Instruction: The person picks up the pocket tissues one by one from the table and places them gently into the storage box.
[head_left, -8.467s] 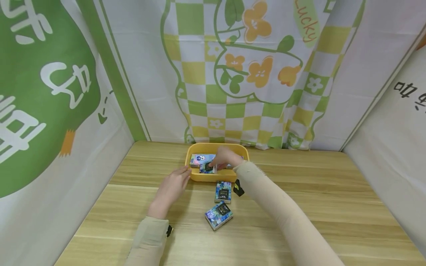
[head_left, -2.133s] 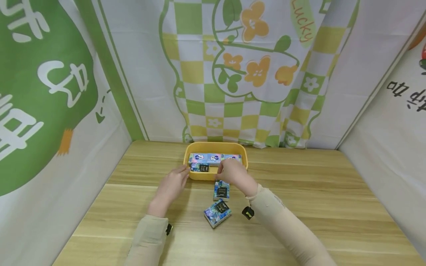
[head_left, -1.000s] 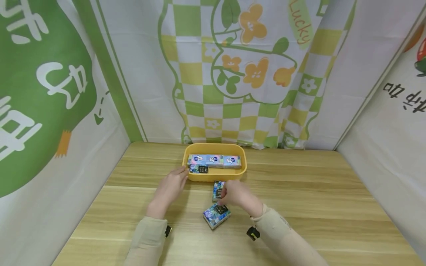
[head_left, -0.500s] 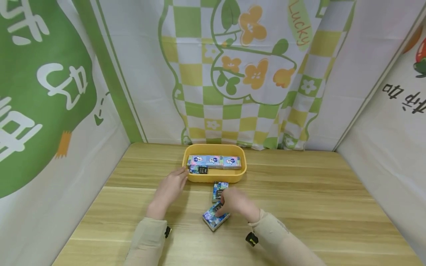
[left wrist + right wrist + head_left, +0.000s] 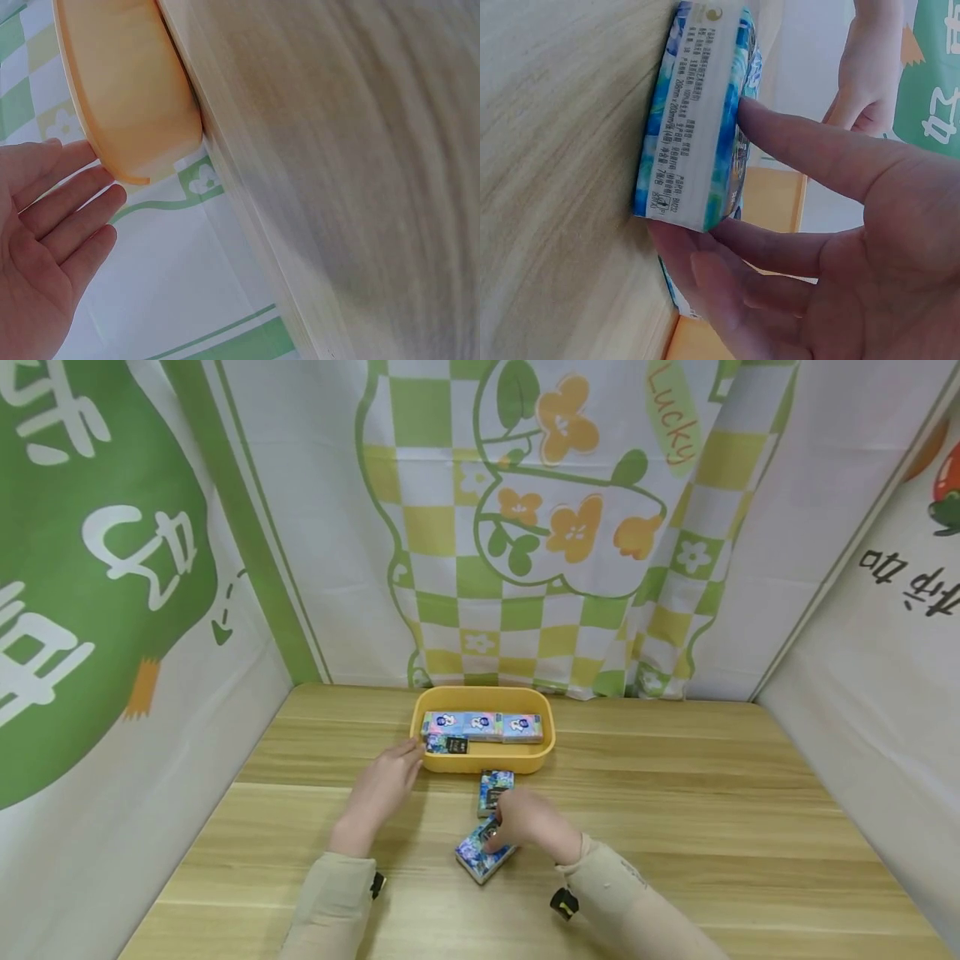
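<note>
- Grip, right: you are pinching the slanted pack [image 5: 474, 857] with your right hand [image 5: 534, 824], the thumb resting on its patterned upper face, the fingers meeting its end nearer the tray.
- Grip, left: your left hand [image 5: 382, 793] is grasping nothing; its fingers are extending straight to the left end of the yellow tray [image 5: 487, 764], seemingly touching the rim.
- Slanted pack, place: lying askew in front of the tray, on or barely above the wooden table [image 5: 675, 818]; which of these, you cannot be telling from here.
- Second pack [image 5: 495, 781], same blue floral pattern: lying between slanted pack and tray; your right hand is hiding whether the two packs are touching.
- Tray contents: three pale cartoon packs [image 5: 482, 723] are forming the rear row; one floral pack [image 5: 437, 743] is occupying the front left.
- Risk, slip: you are pinching near one end, so the far end could be sagging or twisting under a lift.
- Risk, knock: your knuckles are hovering close to the second pack; a low sweep could be shoving it into the tray wall.
- Writing, slanted pack: its white side panel is carrying small Chinese print; no brand is reading clearly.
- Writing, surroundings: the checkered curtain [image 5: 427, 527] is showing "Lucky"; the green panel [image 5: 45, 527] is bearing large white Chinese characters.
</note>
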The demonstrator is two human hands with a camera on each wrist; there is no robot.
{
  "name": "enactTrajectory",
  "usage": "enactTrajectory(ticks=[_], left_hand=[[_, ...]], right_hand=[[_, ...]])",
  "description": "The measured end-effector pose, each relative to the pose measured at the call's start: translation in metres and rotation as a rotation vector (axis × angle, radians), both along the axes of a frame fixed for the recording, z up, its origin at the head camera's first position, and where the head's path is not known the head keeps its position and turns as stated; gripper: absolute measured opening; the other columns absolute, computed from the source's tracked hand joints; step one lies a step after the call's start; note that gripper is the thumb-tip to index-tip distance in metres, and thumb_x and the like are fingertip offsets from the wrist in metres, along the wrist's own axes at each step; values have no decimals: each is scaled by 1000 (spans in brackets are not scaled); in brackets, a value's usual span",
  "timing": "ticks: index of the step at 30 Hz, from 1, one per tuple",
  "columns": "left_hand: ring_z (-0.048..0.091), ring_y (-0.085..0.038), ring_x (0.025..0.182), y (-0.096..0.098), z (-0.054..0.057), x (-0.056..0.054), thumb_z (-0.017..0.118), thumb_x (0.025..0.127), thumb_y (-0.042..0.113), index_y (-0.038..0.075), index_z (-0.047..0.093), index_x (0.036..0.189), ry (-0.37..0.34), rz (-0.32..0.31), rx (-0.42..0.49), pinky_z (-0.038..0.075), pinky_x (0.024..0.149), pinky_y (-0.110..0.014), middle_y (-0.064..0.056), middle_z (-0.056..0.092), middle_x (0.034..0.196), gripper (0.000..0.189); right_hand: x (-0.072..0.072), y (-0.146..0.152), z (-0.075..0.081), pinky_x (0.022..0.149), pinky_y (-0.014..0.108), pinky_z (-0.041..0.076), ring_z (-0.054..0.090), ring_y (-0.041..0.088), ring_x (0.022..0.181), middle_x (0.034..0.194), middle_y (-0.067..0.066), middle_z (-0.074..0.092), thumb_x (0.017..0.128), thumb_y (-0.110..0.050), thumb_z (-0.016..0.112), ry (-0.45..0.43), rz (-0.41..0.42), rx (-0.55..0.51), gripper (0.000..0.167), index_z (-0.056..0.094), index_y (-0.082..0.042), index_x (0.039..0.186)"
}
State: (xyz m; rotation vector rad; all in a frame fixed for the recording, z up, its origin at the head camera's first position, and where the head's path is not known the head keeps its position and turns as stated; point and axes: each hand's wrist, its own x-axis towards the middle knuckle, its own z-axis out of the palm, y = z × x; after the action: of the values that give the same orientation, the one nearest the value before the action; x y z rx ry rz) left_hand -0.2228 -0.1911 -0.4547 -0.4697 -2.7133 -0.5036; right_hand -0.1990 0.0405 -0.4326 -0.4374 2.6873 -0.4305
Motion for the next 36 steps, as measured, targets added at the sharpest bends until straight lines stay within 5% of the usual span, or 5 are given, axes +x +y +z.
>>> enactTrajectory(ticks=[9, 20, 36], left_hand=[[59, -35, 115, 0, -1, 0, 59, 93, 13, 2, 64, 120, 18, -6, -3, 49, 99, -49, -18, 59, 129, 29], [60, -35, 114, 0, 0, 0, 60, 93, 12, 2, 64, 119, 29, -5, -1, 50, 97, -49, -18, 60, 128, 29], [60, -35, 114, 0, -2, -1, 60, 93, 12, 2, 64, 119, 35, -4, 6, 51, 97, -49, -18, 60, 127, 29]], right_hand=[[0, -4, -1, 45, 23, 32, 40, 12, 55, 62, -1, 46, 70, -32, 83, -57, -29, 26, 36, 54, -10, 70], [0, -8, -3, 57, 29, 45, 49, 16, 68, 77, 1, 56, 73, -33, 80, -72, -15, 86, 38, 62, -6, 91], [4, -9, -3, 56, 28, 44, 50, 16, 67, 77, 1, 57, 72, -31, 80, -70, -33, 81, 34, 61, -7, 87]])
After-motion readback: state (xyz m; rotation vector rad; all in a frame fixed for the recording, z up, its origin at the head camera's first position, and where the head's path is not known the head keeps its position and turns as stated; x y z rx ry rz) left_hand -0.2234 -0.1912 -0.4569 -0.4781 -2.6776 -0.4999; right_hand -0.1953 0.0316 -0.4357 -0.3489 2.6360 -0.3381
